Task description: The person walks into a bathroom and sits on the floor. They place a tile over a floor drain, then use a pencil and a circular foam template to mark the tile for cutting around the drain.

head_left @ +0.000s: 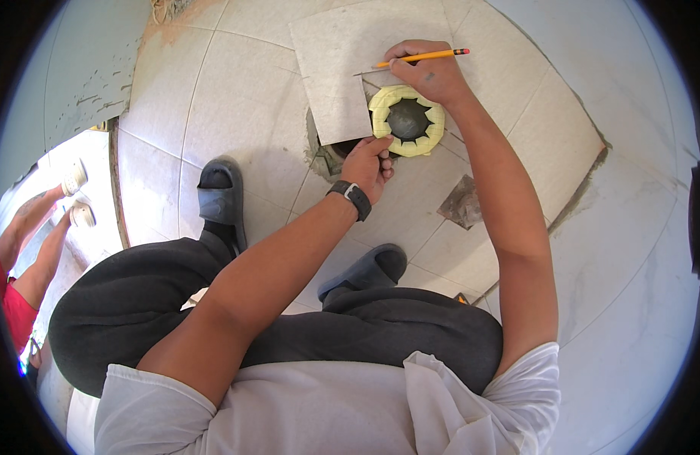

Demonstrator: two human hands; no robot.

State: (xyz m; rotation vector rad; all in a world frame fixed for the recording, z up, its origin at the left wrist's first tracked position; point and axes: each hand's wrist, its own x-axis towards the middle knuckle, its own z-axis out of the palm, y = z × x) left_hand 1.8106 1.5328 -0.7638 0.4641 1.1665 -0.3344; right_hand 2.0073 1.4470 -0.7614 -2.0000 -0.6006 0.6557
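My right hand (433, 76) grips a yellow pencil (438, 55) with a pinkish-red eraser, its point down on a light floor tile (331, 76). That tile has a corner cut away, and a short dark line shows near the pencil's point. Beside the cut edge is a ring of pale yellow tape (435, 129) around a dark round pipe opening (407, 120). Curled fingers of my left hand (367, 168) meet the thumb at the ring's near edge, close to the tile's lower corner. What they pinch is hidden. A dark watch (356, 199) is on the left wrist.
Broken floor (319, 155) surrounds the opening. A square rough patch (462, 203) lies to the right. My sandalled feet (222, 201) are close by on the tiled floor. Walls stand at both sides; another person's legs (39, 265) show at far left.
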